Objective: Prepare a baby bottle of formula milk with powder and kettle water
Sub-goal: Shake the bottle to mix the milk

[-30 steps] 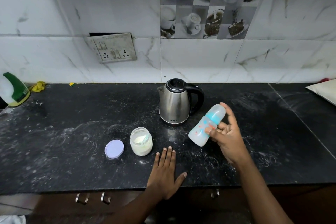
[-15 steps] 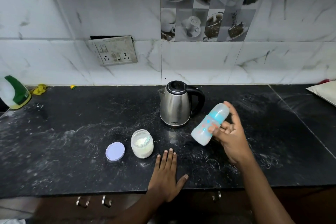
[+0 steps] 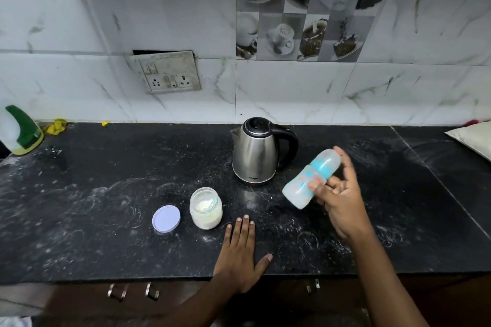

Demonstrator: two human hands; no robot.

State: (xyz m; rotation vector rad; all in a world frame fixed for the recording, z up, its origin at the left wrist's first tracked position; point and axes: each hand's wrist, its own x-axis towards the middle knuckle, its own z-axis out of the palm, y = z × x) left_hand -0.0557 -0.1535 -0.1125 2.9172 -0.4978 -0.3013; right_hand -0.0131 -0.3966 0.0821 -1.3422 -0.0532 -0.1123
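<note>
— Where was there room on the speckled black stone counter [image 3: 93,194]?

— The whole left stretch lay bare, out to the green-capped white bottle [image 3: 20,131] at the far left edge. The right part was open too, up to the pale cushion [image 3: 473,138] at the corner.

— And what stood in the way?

— In the middle, the steel kettle with its black handle [image 3: 259,152]; in front of it, the open clear jar of white powder [image 3: 206,208] with its round lilac lid [image 3: 166,219] just beside. A narrow gap ran between jar and kettle.

— Anything nearer the front edge?

— The left hand [image 3: 240,255] lay flat there, near the jar.
</note>
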